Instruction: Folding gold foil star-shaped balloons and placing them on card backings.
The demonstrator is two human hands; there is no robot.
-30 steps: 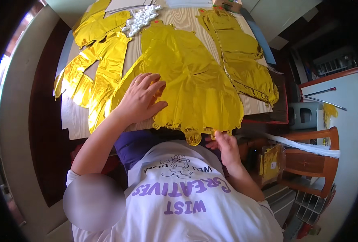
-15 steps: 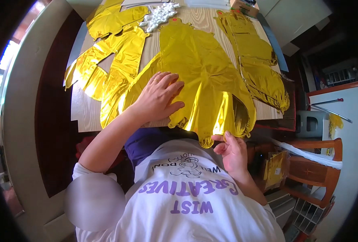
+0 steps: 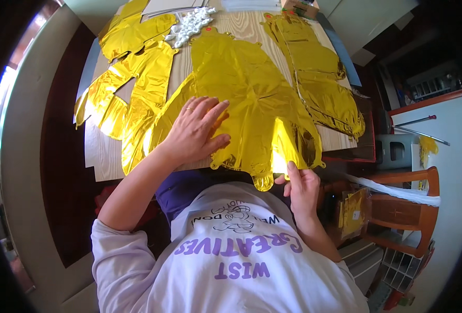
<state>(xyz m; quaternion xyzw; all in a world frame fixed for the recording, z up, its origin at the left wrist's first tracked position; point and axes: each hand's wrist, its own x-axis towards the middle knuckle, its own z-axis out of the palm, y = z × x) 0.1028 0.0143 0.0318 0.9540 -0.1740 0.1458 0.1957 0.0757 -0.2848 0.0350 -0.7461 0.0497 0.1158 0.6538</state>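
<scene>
A large flat gold foil balloon (image 3: 241, 78) lies in front of me, its near edge with a rounded tab hanging over the table's edge. My left hand (image 3: 199, 130) rests on the balloon's left part, fingers stretched out and holding nothing. At the near edge, right of the tab, my right hand (image 3: 304, 188) pinches the balloon's rim between thumb and fingers. The foil beside that pinch is lifted into a bright, shiny fold. Part of the right fingertips is hidden by the foil.
More flat gold foil balloons (image 3: 147, 73) lie at the left, and a folded stack of them (image 3: 314, 68) at the right. White knotted pieces (image 3: 189, 26) are heaped at the back of the wooden table (image 3: 103, 161). A wooden chair (image 3: 397, 208) stands at the right.
My right hand has shifted to the right of the tab and now grips the balloon's near edge. The left hand stays on the foil. The whole view has shifted slightly.
</scene>
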